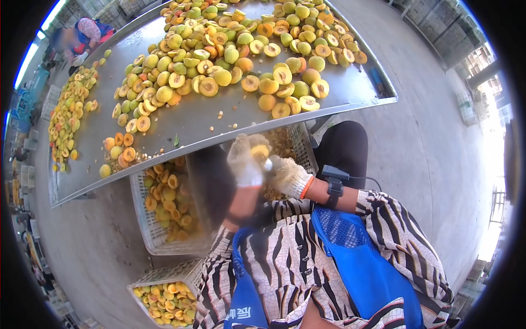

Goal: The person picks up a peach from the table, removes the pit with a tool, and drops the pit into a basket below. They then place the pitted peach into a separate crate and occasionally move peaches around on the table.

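My left hand (245, 163), in a whitish knit glove, is closed around a yellow apricot half (259, 152) just in front of the table edge. Beside it, my right hand (290, 176), gloved the same way, is closed with its fingertips close to the fruit. A small pale, shiny thing shows between the two hands, too blurred to name. Beneath them is a crate (300, 143) with brownish apricot stones or scraps in it. On the metal table (219, 122) ahead lie many whole and halved apricots (208, 86), yellow to green.
A white crate (143, 219) of apricot halves stands left of my legs, and another crate (189, 271) of halves is lower down. Loose stones and a green leaf (176, 140) lie near the table's raised rim. A co-worker (87, 35) is at the far left corner.
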`<action>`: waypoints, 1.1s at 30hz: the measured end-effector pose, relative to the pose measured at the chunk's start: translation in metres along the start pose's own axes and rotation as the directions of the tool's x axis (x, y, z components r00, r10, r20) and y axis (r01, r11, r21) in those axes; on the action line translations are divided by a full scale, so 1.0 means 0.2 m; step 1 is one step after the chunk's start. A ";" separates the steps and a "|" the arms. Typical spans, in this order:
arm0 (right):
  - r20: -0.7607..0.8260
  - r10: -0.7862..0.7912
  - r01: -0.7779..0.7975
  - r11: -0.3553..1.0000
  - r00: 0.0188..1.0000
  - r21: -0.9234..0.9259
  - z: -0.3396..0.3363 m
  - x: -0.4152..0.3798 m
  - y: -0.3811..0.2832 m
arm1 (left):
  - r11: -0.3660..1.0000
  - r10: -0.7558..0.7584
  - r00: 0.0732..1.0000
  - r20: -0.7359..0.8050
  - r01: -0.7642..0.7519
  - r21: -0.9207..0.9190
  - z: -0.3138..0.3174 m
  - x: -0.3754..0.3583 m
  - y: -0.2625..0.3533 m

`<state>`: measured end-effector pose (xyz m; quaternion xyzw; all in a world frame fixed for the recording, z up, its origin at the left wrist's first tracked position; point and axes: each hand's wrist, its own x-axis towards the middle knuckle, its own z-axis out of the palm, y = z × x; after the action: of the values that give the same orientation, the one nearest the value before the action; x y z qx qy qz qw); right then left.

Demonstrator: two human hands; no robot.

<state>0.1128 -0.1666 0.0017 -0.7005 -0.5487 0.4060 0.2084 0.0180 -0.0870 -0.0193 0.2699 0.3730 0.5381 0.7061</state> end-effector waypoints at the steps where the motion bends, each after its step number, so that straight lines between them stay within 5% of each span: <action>1: -0.006 -0.038 0.038 0.999 0.999 0.005 0.04 0.03 0.05 | 1.000 -0.017 0.999 -0.037 0.017 0.003 0.00 0.00 0.00; 5: -0.007 -0.150 0.150 0.989 0.989 -0.007 0.05 0.06 0.07 | 0.997 0.061 0.998 -0.018 -0.060 0.050 -0.05 0.04 -0.05; 8: -0.003 0.043 -0.043 0.995 0.999 -0.093 0.04 0.08 0.08 | 0.999 0.005 1.000 -0.001 -0.005 0.046 -0.04 0.05 -0.02; 14: 0.046 -0.127 0.126 0.992 0.991 0.008 0.02 0.06 0.04 | 0.997 -0.017 0.999 0.051 0.014 0.069 -0.06 0.06 -0.02; 17: 0.093 -0.037 0.042 0.998 0.995 -0.047 0.03 0.10 0.09 | 0.990 -0.059 0.995 0.080 0.048 0.133 -0.06 0.08 -0.02; 21: 0.141 -0.112 0.091 0.985 0.984 0.149 -0.01 0.08 0.01 | 0.987 -0.039 0.999 -0.013 0.040 0.157 -0.01 0.08 0.00; 26: 0.096 -0.089 0.056 0.952 0.991 0.302 -0.03 0.06 -0.03 | 0.988 -0.094 0.986 0.137 0.076 0.132 -0.03 0.12 0.01; 29: 0.328 -0.029 -0.049 0.972 0.944 0.228 -0.09 0.07 0.01 | 0.964 -0.202 0.950 0.238 0.150 0.221 -0.09 0.13 0.05; 31: 0.295 -0.319 0.198 0.905 0.901 0.376 -0.04 0.08 0.20 | 0.854 0.041 0.876 0.481 -0.280 0.437 -0.11 0.11 0.04; 33: 0.262 -0.321 0.206 0.899 0.910 0.386 -0.02 0.08 0.19 | 0.918 -0.048 0.915 0.400 -0.118 0.379 -0.13 0.12 0.00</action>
<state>0.1393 -0.1626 -0.0295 -0.4953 -0.5850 0.5722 0.2916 0.0012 -0.0645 -0.0403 0.5182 0.3161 0.3975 0.6882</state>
